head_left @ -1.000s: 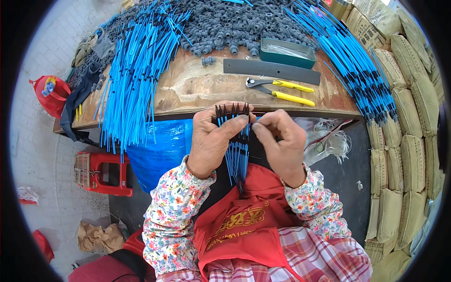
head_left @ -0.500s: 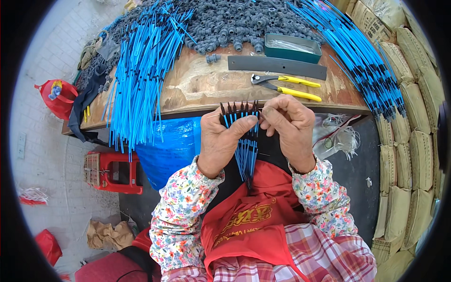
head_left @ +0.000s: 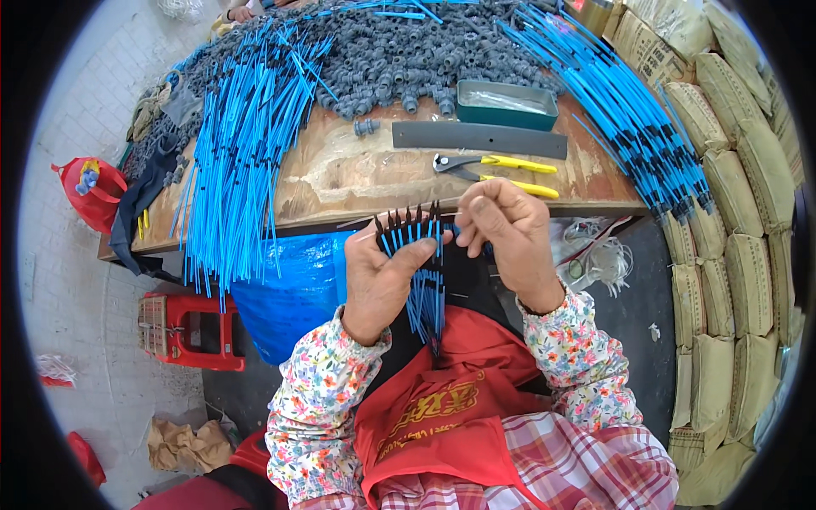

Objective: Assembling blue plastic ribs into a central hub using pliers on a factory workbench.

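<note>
My left hand (head_left: 384, 280) grips a fanned bundle of thin blue tubes with black tips (head_left: 418, 255), tips pointing up, the tails hanging down over my red apron. My right hand (head_left: 506, 234) pinches the rightmost tubes of that bundle near their black tips. Both hands hover just in front of the wooden table's near edge (head_left: 340, 217).
On the table lie yellow-handled pliers (head_left: 497, 170), a grey strip (head_left: 478, 138), a green tray (head_left: 507, 104), a heap of grey fittings (head_left: 399, 59) and piles of blue tubes at left (head_left: 238, 161) and right (head_left: 633, 127). Stacked sacks (head_left: 748, 221) stand right; a red stool (head_left: 189, 330) and blue bag (head_left: 289, 293) left.
The view has shifted slightly; my hands stay together on the bundle, my right fingers working along its tips.
</note>
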A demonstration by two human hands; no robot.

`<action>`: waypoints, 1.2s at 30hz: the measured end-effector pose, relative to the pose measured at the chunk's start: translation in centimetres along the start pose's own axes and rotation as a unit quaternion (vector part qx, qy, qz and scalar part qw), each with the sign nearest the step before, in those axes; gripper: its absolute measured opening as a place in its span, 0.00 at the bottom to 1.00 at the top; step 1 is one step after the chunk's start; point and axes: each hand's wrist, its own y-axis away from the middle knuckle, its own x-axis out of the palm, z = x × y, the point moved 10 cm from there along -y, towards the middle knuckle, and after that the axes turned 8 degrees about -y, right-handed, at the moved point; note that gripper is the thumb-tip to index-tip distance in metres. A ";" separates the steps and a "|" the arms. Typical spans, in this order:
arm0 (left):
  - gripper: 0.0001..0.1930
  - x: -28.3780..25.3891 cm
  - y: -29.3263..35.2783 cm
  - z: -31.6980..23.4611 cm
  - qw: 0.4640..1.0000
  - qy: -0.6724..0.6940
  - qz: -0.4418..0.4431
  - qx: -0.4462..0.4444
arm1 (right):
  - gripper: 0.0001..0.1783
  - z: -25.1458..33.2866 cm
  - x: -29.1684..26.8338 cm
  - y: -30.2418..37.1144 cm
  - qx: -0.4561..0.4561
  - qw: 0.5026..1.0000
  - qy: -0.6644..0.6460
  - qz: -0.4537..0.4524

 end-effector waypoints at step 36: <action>0.09 -1.9 -0.7 0.6 0.997 0.070 0.007 -0.022 | 0.12 -2.0 4.8 -13.5 0.105 0.956 0.188 0.201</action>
